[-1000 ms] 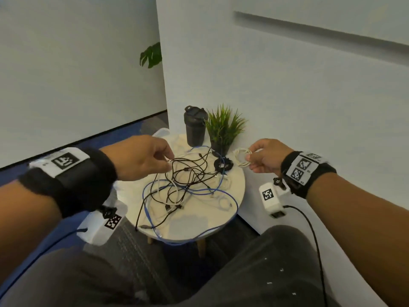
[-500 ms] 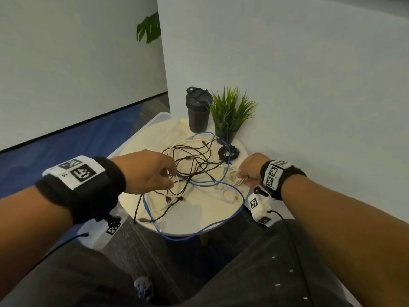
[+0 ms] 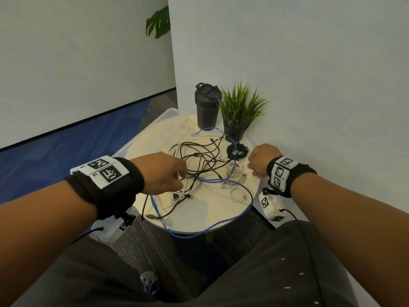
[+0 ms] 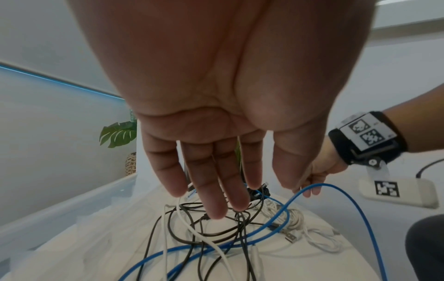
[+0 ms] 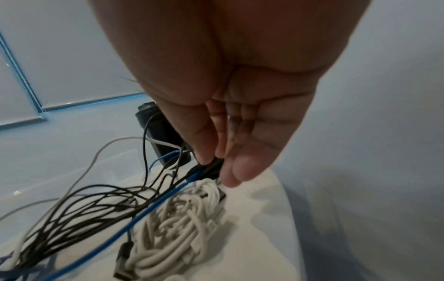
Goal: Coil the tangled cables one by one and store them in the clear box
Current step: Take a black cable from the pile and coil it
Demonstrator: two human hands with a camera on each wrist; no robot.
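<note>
A tangle of black cables (image 3: 199, 156), white cables and one long blue cable (image 3: 243, 189) lies on the small round white table (image 3: 199, 213). A bundled white cable (image 3: 235, 171) (image 5: 182, 214) rests on the right side of the table beside a small black coil (image 3: 238, 149). My left hand (image 3: 180, 178) (image 4: 240, 199) hovers over the tangle with straight, spread fingers and holds nothing. Just right of the white bundle, my right hand (image 3: 252, 167) (image 5: 216, 171) has its fingers pointing down and is empty. The clear box (image 3: 155, 122) sits behind the table's left edge.
A dark shaker bottle (image 3: 207, 107) and a small potted grass plant (image 3: 239, 111) stand at the back of the table. A white wall runs close along the right. The blue cable hangs over the table's front edge. My knees are just below.
My right hand carried the white bundle down, let it go on the table and pulled back right. My left hand dropped onto the tangle and straightened its fingers, releasing the white cable.
</note>
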